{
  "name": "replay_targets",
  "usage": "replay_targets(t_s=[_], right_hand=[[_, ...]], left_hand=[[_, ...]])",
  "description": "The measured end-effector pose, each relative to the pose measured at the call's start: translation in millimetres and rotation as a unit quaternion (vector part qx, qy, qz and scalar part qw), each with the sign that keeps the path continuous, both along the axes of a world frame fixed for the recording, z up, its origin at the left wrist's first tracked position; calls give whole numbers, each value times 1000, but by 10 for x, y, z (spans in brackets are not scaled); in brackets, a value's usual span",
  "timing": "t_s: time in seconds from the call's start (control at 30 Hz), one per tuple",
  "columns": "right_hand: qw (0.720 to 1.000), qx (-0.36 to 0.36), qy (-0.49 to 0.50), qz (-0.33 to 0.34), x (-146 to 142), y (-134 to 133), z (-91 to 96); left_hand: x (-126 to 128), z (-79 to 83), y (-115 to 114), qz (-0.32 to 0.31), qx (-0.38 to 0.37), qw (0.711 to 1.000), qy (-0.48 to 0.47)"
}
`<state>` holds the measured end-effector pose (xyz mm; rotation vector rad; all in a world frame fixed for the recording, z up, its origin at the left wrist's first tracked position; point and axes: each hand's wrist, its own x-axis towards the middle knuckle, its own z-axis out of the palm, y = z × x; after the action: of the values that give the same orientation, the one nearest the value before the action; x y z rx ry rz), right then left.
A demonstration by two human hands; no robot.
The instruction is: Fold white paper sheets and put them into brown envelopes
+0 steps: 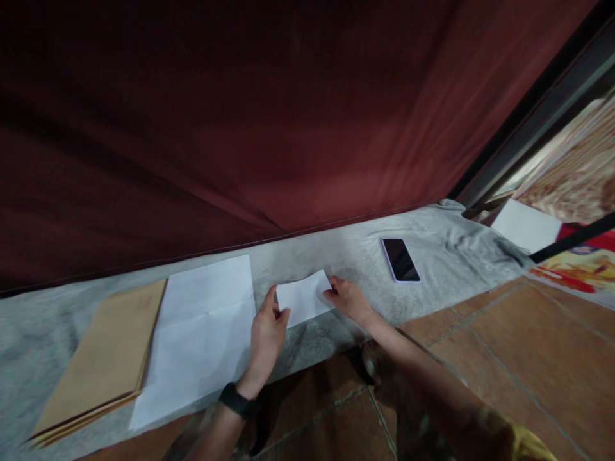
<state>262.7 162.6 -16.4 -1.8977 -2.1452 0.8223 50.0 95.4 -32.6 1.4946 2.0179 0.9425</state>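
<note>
Nearest, square terracotta-brown floor tiles (519, 352) with pale grout lines run under the person's arms, and a yellow fabric sleeve (523, 442) shows at the lower right. A black wristband (236, 400) circles the left wrist. Just past the floor stretches a long, narrow tabletop (437, 250) draped in soft grey plush cloth, its nap rumpled toward the right end.

Over the tabletop's middle, the left hand (268, 333) and the right hand (349, 299) share a small rectangular piece of smooth white paper (305, 299), slightly bowed along its upper edge. The left fingers are slightly parted, the thumb at the lower left corner and the index finger by the upper one, with the paper's left edge held between them. The right fingers are closed in a pinch on its right edge. The paper thus lies directly between the two hands.

Left of it rests a large flat white paper sheet (206, 333) with faint creases, and beside that a stack of matte brown paper envelopes (103, 358). To the right lies a dark-screened phone in a pale lilac case (402, 261), apart from the hands. Behind everything hangs a dark red fabric curtain (298, 128), softly folded.
</note>
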Motion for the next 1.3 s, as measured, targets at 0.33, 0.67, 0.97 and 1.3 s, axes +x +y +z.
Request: replay_targets(t_s=[0.33, 0.67, 0.97, 1.3], right_hand=[[1000, 18, 5, -13, 4, -19, -72], [997, -5, 74, -23, 29, 4, -113], [997, 13, 61, -35, 13, 14, -111], [1000, 14, 7, -22, -28, -24, -54]], left_hand=[[139, -51, -253, -118, 126, 964, 202], [402, -233, -565, -214, 132, 917, 310], [372, -287, -580, -205, 119, 921, 309], [350, -337, -572, -202, 117, 920, 315]])
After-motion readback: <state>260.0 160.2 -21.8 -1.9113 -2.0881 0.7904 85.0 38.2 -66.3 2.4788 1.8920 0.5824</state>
